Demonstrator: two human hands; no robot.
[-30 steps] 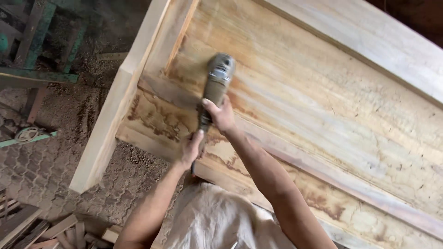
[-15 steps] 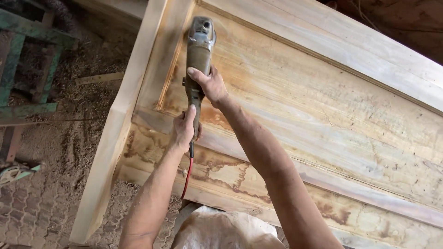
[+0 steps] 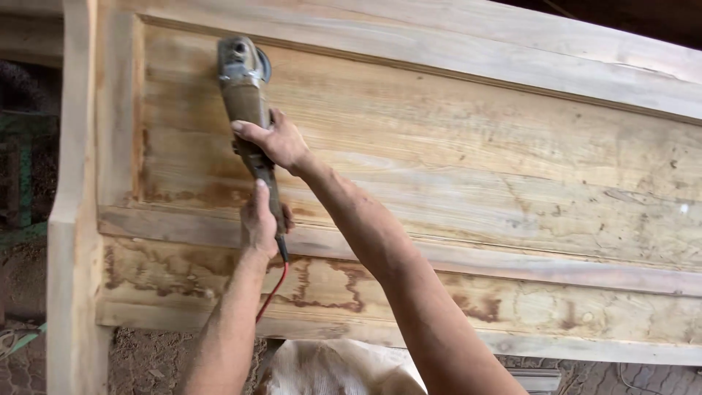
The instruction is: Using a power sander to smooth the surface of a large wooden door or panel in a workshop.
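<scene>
A grey-brown angle grinder (image 3: 243, 80) rests head-up against a large pale wooden panel (image 3: 453, 161), close to the panel's upper left corner. My right hand (image 3: 274, 140) grips the middle of the grinder's body. My left hand (image 3: 259, 217) holds the rear end of its handle, where a red cord (image 3: 270, 296) hangs down. The grinder's disc is hidden behind its head.
A thick wooden post (image 3: 69, 241) forms the panel's left edge. Below the main panel runs a lower rail with dark brown stains (image 3: 344, 289). Sawdust covers the ground (image 3: 146, 362) at the bottom left. A pale cloth (image 3: 336, 369) shows at the bottom centre.
Both hands have carried the grinder up and to the left across the panel, from its lower middle toward the upper left corner. The view has swung so the panel now looks more level.
</scene>
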